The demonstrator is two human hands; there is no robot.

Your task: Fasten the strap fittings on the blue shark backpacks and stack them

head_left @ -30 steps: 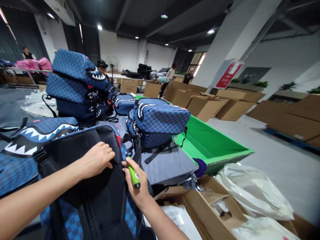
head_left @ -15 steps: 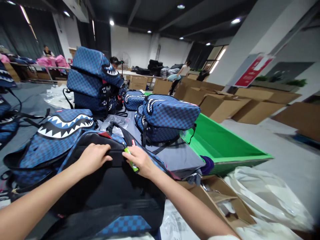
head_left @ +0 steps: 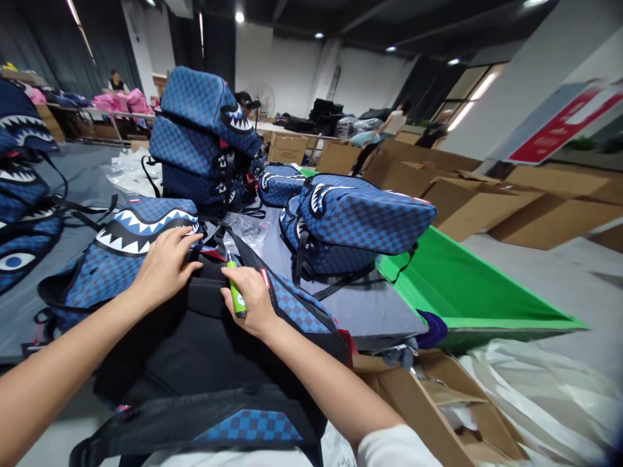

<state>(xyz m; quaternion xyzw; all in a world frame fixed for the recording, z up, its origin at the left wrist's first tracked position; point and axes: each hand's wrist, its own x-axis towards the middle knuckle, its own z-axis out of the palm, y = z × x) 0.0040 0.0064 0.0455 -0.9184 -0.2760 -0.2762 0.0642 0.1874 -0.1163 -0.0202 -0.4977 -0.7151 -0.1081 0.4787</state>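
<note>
A black-backed backpack (head_left: 160, 353) with blue checkered trim stands in front of me, its back panel and straps towards me. My right hand (head_left: 250, 298) is closed around a small green lighter-like tool (head_left: 236, 288) with a pale tip pointing up and a dark lower end. That hand is at the backpack's top edge, beside a shoulder strap (head_left: 250, 256) with a red label. My left hand (head_left: 168, 263) is over the top edge on the other side, fingers loosely bent and thumb apart, with nothing seen in it. Whether its fingertips touch the fabric is unclear.
Behind lies another shark-mouth backpack (head_left: 141, 227). Stacked backpacks (head_left: 195, 139) rise beyond, and more (head_left: 365, 214) sit beside a green bin (head_left: 467, 285). An open carton (head_left: 409, 402) and white plastic sacks (head_left: 545, 395) are at right. People work at far tables.
My left hand has loosened from the backpack's top edge and lifted slightly. My right hand has turned the green tool more upright. The view has swung a little left.
</note>
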